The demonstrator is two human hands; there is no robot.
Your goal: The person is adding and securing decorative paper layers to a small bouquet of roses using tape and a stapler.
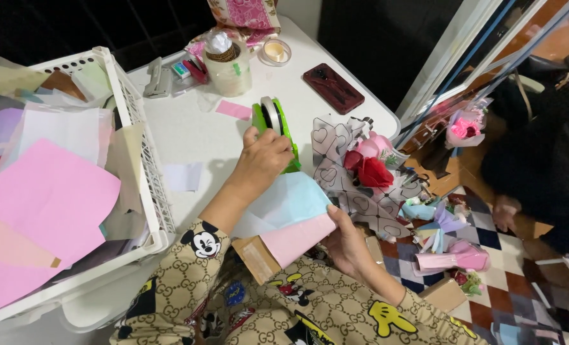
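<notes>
Left hand [265, 160]: rests on the green tape dispenser [277, 124], fingers curled over its top beside the tape roll, pinning it to the white table [195, 134].
Right hand [348, 246]: grips the near right edge of a folded bundle of wrapping paper [291, 214], thumb on top, fingers beneath; this keeps the pale blue and pink sheets together and clear of the table edge.
Paper bundle: lies between the two hands, blue sheet uppermost, pink below, a brown cardboard piece [256, 259] at its near left end.
Bouquet [361, 172]: just right of the dispenser, red and pink flowers in heart-printed wrap, overhanging the table edge; it crowds the space beside the bundle.
White plastic basket [141, 153]: left, filled with loose coloured sheets, pink sheet [48, 204] on top.
Far table: wide clear tape roll [228, 70], stapler [158, 80], small round dish [275, 51], dark red phone [333, 88], pink paper scrap [233, 110].
Floor, right: checkered tiles strewn with wrapped flower cones [454, 255].
Another person [540, 166]: seated far right, dark clothing, one hand low near the floor.
</notes>
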